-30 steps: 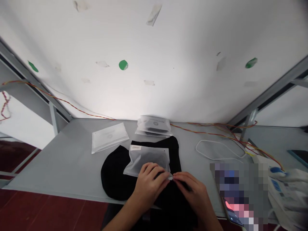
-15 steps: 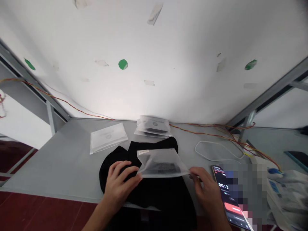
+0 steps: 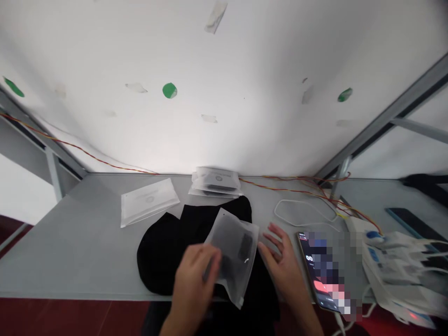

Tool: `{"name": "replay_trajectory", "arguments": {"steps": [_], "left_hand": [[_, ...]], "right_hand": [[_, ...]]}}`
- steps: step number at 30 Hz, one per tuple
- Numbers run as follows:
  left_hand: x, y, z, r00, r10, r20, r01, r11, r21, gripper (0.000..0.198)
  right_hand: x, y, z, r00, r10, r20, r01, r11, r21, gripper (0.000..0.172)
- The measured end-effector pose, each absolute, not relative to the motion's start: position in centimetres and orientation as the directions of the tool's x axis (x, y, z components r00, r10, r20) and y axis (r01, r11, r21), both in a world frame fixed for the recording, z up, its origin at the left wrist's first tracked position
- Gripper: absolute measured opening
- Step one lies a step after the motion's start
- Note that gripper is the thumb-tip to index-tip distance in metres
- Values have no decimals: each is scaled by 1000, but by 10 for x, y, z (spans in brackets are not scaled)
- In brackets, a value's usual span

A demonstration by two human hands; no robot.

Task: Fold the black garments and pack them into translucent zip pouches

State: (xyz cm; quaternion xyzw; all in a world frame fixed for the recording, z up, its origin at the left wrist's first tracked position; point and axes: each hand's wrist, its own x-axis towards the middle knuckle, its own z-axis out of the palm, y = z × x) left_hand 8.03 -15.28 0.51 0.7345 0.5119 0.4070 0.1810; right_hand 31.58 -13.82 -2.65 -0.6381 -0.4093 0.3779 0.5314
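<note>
Lit phone [image 3: 311, 268], white cable [image 3: 275, 210], twisted wires [image 3: 80, 148], green sticker [image 3: 170, 90]

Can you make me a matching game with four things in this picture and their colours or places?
1. Frosted bag lying on the cloth
2. Cloth
3. Phone
4. Round spot on the wall

A. green
B. to the right of the right hand
C. black
D. between the left hand and the right hand

Pairs: 1-D, 2-C, 3-B, 4-A
</note>
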Motion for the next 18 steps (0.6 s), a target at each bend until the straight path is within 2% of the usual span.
{"name": "replay_trajectory", "arguments": {"steps": [2, 5, 8, 11, 13, 18], "left_hand": [[67, -131, 16, 68, 986, 154, 719, -155, 677, 23], [55, -106, 28, 163, 976, -147, 761, -30, 648, 25], [51, -99, 36, 216, 940, -262, 723, 26, 690, 17], [46, -106, 39, 276, 863, -424, 619, 178, 765, 14], [42, -114, 36, 311, 797, -518, 572, 278, 772, 15], [38, -124, 24, 279, 795, -539, 520, 346, 781, 25]], "right_hand": [[319, -144, -29, 307, 943, -127, 201, -195, -960, 63], [317, -149, -28, 116, 964, -240, 188, -259, -948, 61], [310, -146, -20, 79, 973, -215, 222, -227, -948, 62], [309, -139, -11, 71, 980, -185, 287, -198, -937, 62], [309, -134, -8, 12, 977, -213, 304, -206, -930, 61], [302, -127, -5, -175, 933, -314, 297, -254, -921, 49]]}}
